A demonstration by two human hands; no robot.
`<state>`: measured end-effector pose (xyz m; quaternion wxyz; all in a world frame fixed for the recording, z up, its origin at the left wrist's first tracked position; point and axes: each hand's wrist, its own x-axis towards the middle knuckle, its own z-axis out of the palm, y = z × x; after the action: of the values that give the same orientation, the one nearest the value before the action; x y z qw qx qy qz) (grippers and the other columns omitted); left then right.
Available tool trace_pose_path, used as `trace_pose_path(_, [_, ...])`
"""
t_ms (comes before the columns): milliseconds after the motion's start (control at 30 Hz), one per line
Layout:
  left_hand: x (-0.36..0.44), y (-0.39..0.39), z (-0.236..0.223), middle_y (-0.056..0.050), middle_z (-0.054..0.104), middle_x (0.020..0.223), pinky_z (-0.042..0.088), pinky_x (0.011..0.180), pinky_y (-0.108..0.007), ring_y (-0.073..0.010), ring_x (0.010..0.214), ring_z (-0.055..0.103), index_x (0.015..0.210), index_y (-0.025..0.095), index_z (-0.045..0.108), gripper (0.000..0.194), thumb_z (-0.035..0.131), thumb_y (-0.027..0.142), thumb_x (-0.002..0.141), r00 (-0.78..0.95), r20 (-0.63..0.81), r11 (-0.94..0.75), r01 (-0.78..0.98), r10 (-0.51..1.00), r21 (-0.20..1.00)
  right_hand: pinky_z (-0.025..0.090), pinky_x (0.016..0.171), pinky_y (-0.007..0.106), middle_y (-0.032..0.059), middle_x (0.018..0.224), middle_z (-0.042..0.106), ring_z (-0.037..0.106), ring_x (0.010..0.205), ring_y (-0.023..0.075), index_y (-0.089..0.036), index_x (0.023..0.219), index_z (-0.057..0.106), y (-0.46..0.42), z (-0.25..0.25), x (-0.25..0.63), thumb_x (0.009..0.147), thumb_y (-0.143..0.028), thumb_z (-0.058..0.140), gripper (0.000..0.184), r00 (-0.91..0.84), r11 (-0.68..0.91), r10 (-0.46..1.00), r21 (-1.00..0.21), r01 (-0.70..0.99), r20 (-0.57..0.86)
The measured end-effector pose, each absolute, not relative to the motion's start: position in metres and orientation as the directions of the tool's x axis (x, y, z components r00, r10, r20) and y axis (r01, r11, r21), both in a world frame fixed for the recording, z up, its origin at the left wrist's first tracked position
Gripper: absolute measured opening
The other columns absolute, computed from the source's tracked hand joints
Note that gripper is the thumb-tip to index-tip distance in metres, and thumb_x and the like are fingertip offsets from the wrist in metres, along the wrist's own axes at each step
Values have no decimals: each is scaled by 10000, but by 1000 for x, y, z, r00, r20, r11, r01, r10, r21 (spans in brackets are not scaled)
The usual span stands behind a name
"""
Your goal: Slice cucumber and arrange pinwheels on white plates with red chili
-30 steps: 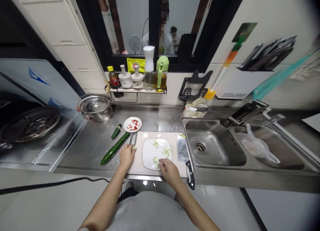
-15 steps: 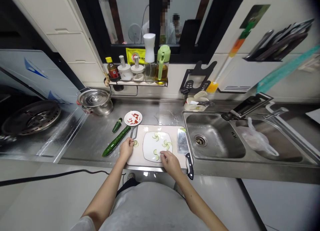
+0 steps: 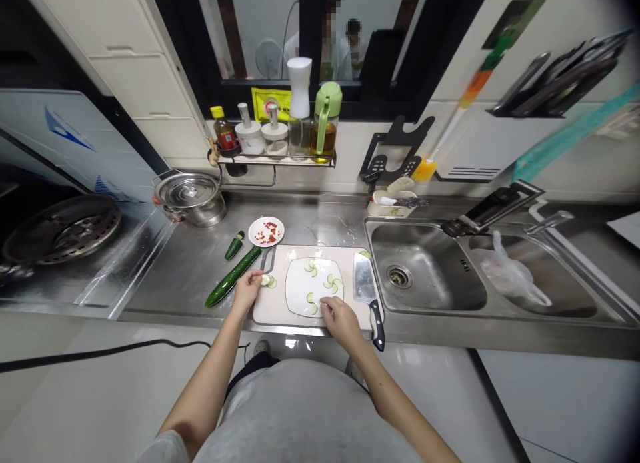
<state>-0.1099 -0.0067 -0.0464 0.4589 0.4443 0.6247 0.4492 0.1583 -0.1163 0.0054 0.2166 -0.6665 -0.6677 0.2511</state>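
My left hand (image 3: 248, 289) is over the left edge of the pink cutting board (image 3: 270, 313), its fingertips closed on a pale cucumber slice (image 3: 265, 278). More slices lie just beside it. A white square plate (image 3: 299, 289) rests on the board, with thin cucumber slices (image 3: 333, 283) fanned in three groups. My right hand (image 3: 341, 318) is at the plate's lower right, thumb and fingers pinched near the lowest group; whatever they hold is hidden. A kitchen knife (image 3: 365, 283) lies along the board's right side. Left of the board is a long cucumber (image 3: 231, 279).
Behind the board stands a small plate (image 3: 257, 239) with red bits, near a short cucumber piece (image 3: 235, 245). A steel pot (image 3: 200, 206) is at the back left. The sink (image 3: 430, 276) lies to the right. A bottle rack (image 3: 280, 161) hangs above the counter.
My left hand has shifted slightly left, and a pale slice now shows at its fingertips. My right hand stays pinched at the plate's lower right. The whole view has shifted slightly.
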Motion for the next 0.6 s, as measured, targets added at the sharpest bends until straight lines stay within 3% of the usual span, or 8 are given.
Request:
trace_pose_path(133, [-110,-11,-38,-55,688,757,454,695,-274,-161,697,603,875,124,683,393,715,410,607,-188,-209,227,77,960,971,456,755,295,71,935,680,621,863,195,-193,1051,675,-118,7,158,933,-270,404,306,-21,-18,998,-646,763,-52])
trace_pose_path(300, [-104,-19,-18,-78,701,842,437,723,-278,-164,740,597,909,133,711,397,702,425,640,-74,-211,215,60,975,975,459,771,310,71,930,676,617,853,197,-190,1038,679,-108,12,154,912,-279,441,284,-13,-16,999,-718,695,-35])
trace_pose_path(600, [-70,-39,37,23,588,684,414,684,-229,-109,667,541,997,166,665,391,714,385,677,97,-159,159,6,982,987,450,695,277,24,821,658,557,687,140,-195,1027,692,-76,42,121,840,-346,551,279,11,-6,1000,-903,429,-2])
